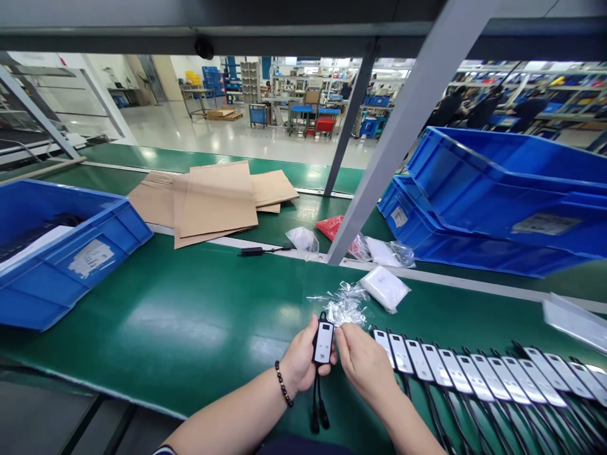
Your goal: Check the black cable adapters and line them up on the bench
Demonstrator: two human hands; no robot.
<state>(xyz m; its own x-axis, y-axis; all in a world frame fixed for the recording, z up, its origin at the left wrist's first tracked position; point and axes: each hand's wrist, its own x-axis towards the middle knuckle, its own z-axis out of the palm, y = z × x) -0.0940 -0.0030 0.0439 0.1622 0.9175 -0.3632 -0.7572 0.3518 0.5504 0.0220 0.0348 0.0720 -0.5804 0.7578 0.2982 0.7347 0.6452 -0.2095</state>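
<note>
Clear wrappers (348,306) beyond both hands (303,355)

The bench (199,303) is smooth and glossy; the bins (502,189) shiny plastic; the cardboard (215,199) matt.

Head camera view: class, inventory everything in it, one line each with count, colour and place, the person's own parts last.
Held device: one, black with pale face, left hand
Lined-up devices: over ten, same colours, right
Clear wrapping: one heap, beyond hands
White packets: two, beside wrapping and beyond
Red bag: one, by post
Small bag: one, whitish, left of red bag
Cabled piece: one, black, left of small bag
Cardboard sheets: several, brown, left of centre
Left bin: one, blue
Stacked bins: at least two, blue, right
Clear piece: one, right edge
Work surface: green, beneath
Post: one, grey, slanted
Background shelves, carts, people: several, mixed
Bracelet: one, dark, left wrist
Left hand: one, bare, centre
Right hand: one, bare, beside device
</note>
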